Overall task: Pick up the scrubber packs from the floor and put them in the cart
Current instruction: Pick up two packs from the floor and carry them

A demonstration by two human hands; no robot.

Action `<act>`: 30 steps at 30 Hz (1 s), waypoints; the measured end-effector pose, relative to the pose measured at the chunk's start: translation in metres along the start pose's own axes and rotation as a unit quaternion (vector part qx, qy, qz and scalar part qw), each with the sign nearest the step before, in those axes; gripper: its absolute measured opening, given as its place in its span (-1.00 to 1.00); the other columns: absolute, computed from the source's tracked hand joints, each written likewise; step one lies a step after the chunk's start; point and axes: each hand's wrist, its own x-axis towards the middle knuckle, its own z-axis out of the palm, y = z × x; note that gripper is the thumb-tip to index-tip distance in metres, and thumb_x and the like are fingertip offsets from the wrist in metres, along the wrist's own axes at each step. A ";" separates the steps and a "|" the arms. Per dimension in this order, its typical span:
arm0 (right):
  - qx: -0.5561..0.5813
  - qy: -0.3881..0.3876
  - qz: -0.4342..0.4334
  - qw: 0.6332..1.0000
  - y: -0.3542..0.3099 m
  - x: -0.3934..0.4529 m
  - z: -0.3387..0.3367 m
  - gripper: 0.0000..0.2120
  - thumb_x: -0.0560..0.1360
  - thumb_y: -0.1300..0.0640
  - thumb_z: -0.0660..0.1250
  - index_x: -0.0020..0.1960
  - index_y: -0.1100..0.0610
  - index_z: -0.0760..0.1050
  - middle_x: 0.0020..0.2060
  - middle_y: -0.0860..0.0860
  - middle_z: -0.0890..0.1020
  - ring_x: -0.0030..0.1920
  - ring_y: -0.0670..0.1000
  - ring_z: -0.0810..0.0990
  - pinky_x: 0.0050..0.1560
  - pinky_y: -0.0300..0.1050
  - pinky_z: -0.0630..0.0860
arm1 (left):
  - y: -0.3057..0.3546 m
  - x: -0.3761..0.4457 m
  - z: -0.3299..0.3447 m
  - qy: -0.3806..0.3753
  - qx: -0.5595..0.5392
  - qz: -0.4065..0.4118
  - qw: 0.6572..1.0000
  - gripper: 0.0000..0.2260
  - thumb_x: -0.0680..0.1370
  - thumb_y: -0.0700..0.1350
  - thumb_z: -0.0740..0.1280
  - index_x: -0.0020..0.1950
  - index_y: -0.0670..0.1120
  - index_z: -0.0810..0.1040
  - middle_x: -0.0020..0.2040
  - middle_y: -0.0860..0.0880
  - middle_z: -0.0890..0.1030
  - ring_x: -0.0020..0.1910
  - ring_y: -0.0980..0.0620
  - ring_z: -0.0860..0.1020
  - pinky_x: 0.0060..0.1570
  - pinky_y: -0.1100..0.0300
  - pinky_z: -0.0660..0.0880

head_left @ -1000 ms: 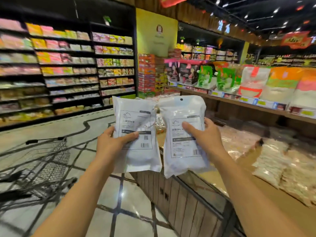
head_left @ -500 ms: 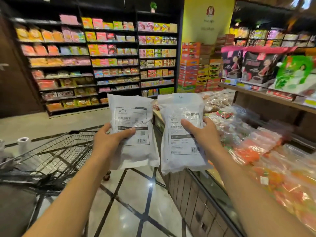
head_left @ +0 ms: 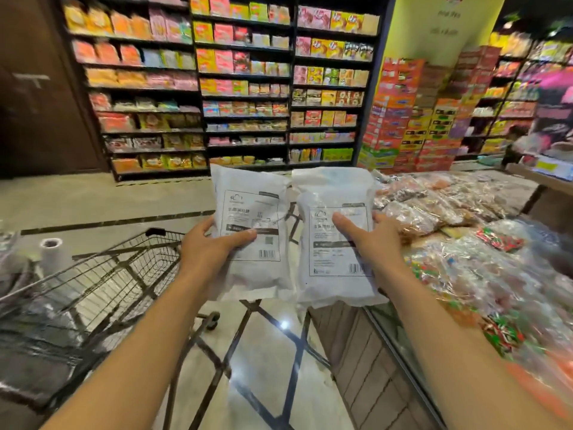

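Observation:
I hold two white scrubber packs upright in front of me, side by side and nearly touching. My left hand (head_left: 210, 246) grips the left pack (head_left: 251, 212) at its left edge, thumb across the printed label. My right hand (head_left: 372, 240) grips the right pack (head_left: 335, 271) from its right side, thumb on the label. Both packs show a barcode. The black wire cart (head_left: 102, 280) stands to the lower left, below and left of the left pack.
A wooden display counter (head_left: 366, 361) heaped with clear snack bags (head_left: 471, 243) runs along my right. Tall shelves of packaged goods (head_left: 248, 88) and stacked cartons (head_left: 412, 119) stand across the aisle. A white paper roll (head_left: 51, 252) sits at the left by the cart. Glossy tiled floor (head_left: 266, 352) lies below.
My view has swung left, so the cart has come further into the frame and closer to the packs. Both hands still hold their packs the same way.

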 end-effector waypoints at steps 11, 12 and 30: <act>-0.027 -0.114 0.014 0.993 0.041 0.163 0.166 -0.46 0.27 -0.25 0.60 0.13 -0.04 0.54 -0.02 -0.04 0.74 -0.07 0.02 0.75 0.00 0.16 0.70 | -0.015 0.161 -0.072 0.115 -0.022 -0.024 0.993 -0.54 0.39 -0.36 0.57 0.24 -0.15 0.57 0.00 -0.13 0.75 -0.18 -0.07 0.75 -0.35 0.12 0.66; -0.034 -0.131 0.012 0.991 0.044 0.177 0.183 -0.48 0.30 -0.24 0.60 0.12 -0.04 0.54 -0.03 -0.04 0.74 -0.07 0.02 0.75 0.00 0.15 0.70 | -0.017 0.176 -0.079 0.131 -0.019 -0.022 0.991 -0.51 0.38 -0.35 0.57 0.27 -0.14 0.56 0.01 -0.12 0.75 -0.17 -0.06 0.76 -0.34 0.13 0.66; -0.082 -0.453 -0.001 0.888 0.089 0.299 0.486 -0.61 0.43 -0.15 0.56 0.08 -0.10 0.42 -0.01 -0.06 0.70 -0.09 -0.05 0.73 -0.17 -0.17 0.64 | -0.064 0.295 -0.220 0.440 -0.005 -0.033 0.898 -0.63 0.38 -0.25 0.61 0.14 -0.07 0.64 -0.01 0.00 0.74 -0.14 0.02 0.74 -0.25 0.16 0.65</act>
